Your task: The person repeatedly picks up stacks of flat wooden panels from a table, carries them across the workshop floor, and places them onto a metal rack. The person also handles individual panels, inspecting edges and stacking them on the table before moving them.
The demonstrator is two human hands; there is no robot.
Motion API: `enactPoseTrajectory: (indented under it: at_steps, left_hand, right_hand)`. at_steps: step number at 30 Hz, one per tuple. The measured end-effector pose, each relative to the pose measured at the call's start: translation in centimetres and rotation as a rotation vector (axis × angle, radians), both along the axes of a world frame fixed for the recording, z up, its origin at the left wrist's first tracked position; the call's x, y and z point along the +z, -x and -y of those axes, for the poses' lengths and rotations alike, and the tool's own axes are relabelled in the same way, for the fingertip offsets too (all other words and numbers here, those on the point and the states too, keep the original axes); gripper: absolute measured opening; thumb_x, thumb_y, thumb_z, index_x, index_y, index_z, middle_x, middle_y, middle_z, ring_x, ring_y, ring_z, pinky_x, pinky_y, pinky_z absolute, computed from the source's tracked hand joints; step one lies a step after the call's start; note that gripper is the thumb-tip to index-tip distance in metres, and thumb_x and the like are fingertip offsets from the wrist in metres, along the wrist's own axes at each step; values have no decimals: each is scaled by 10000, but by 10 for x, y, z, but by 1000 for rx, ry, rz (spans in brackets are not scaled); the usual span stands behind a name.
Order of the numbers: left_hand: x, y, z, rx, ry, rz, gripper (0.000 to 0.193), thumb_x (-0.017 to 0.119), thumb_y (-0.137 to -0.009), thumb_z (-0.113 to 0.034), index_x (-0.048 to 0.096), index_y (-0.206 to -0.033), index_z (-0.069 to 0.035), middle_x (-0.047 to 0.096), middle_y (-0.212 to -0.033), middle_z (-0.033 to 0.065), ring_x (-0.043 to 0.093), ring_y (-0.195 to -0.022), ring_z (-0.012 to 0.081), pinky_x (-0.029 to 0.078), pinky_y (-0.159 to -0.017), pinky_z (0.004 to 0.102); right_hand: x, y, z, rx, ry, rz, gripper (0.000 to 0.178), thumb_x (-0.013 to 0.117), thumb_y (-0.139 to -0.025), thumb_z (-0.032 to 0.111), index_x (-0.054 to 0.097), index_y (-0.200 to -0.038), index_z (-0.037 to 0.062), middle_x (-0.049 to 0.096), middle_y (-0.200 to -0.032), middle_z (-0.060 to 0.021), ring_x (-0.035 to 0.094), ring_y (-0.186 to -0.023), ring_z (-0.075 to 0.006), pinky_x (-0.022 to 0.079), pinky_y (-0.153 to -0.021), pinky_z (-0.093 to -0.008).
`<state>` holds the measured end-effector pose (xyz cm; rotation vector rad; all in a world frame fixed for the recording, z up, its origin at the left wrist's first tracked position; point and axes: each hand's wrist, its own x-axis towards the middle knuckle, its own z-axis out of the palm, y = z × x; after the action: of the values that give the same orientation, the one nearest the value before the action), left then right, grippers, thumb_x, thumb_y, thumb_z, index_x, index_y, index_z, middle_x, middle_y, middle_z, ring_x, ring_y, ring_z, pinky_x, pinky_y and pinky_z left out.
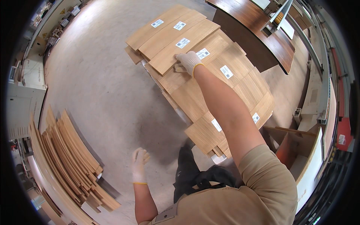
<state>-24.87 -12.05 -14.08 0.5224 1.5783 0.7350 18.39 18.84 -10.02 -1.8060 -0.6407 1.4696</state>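
Note:
A stack of light wood-coloured boards [191, 98] lies in front of me, several with white labels on top. My right hand [187, 63], in a white knitted glove with a yellow cuff, reaches over the stack. Its bent fingers grip the near edge of an upper labelled board [176, 48]. My right forearm covers part of the boards beneath it. Lower down on the left, my left hand [140, 161] hangs above the floor in a matching glove. Its fingers are loosely curled, a little apart, with nothing in them.
On the left, a leaning or stacked row of long wooden boards [71, 161] stands on the floor. A dark brown table [255, 28] is beyond the stack at the far right. An open box-like cabinet [300, 150] and machine rails [326, 93] flank my right side.

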Motion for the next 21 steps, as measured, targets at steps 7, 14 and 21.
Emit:
enactPoseTrajectory:
  at_steps: [7,14,21]
  left_hand:
    - [32,-54,-16,-163,-33,-83,379,663,-1077,-241,611,-1361,5,671,-1227,120,715,-1043,222,625,-914,375]
    - [63,-132,-47,-368,-195,-61,365,680,-1041,-174,629,-1343,23,655,-1240,107,666,-1073,179,588,-951,333]
    - [135,-274,-19,-686,-511,-84,272,610,-1057,-116,652,-1273,45,664,-1205,123,653,-1089,226,568,-966,368]
  right_hand:
    - [17,-11,11,384,-3,776,433,649,-979,275,720,-1339,44,788,-1170,-213,777,-1052,-342,602,-956,-418]
    - [60,-58,233,437,-359,585,156,598,-980,230,647,-1020,88,753,-944,-202,719,-868,-446,571,-767,-520]
    - [127,-202,585,40,-79,896,254,655,-977,183,702,-1212,99,763,-974,-181,743,-931,-420,606,-840,-489]
